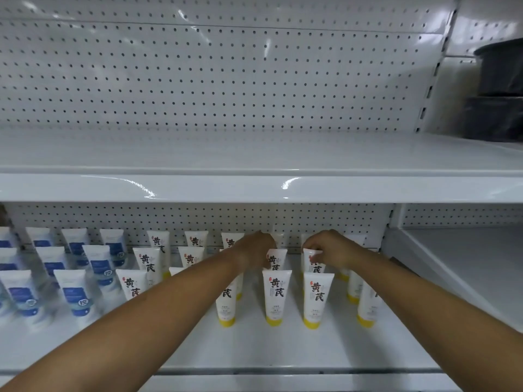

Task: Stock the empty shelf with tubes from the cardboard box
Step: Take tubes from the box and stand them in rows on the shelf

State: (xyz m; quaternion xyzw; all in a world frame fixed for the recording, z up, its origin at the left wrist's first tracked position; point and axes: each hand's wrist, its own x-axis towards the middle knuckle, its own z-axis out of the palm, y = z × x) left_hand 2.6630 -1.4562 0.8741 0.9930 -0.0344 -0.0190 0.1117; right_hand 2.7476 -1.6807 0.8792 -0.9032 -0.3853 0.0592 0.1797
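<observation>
Both forearms are bare along their whole visible length, uncovered from the lower edge of the view up to the wrists. The left hand (256,247) and the right hand (329,247) are bare as well.

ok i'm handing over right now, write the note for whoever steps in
Left hand: at the top of a second-row tube; grip unclear.
Right hand: pinches the top of the neighbour tube.
Things: yellow-cap tubes stand in rows on the lower shelf, blue tubes to their left. Box not in view.
Done: lower shelf mostly stocked.
Left: probably settle these two; upper shelf shows no tubes.
</observation>
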